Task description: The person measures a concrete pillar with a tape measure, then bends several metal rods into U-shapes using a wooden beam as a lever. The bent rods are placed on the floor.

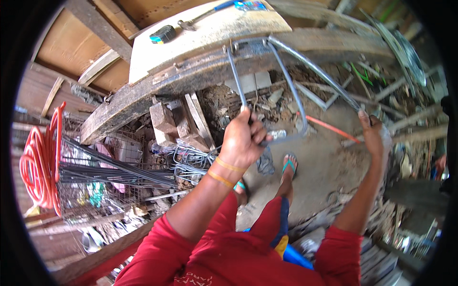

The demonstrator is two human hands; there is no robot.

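My left hand [244, 131], with yellow bands round its wrist, grips a bent grey metal rod [289, 82], a U-shaped piece whose far part lies against short pegs on the thick wooden beam [167, 83]. My right hand [370, 131] is closed on the near end of a long silvery pipe [319, 71], which runs up to the rod's far bend at the beam. On the pale board [210, 43] beyond lie a tape measure [162, 34] and a hammer [188, 24] with a blue handle.
An orange hose coil [37, 164] hangs at the left beside wire mesh and straight dark rods [114, 164]. Bent rods [188, 167] and wood blocks [162, 121] lie below the beam. Scrap frames and an orange bar [329, 127] are at the right. My sandalled feet stand on the floor.
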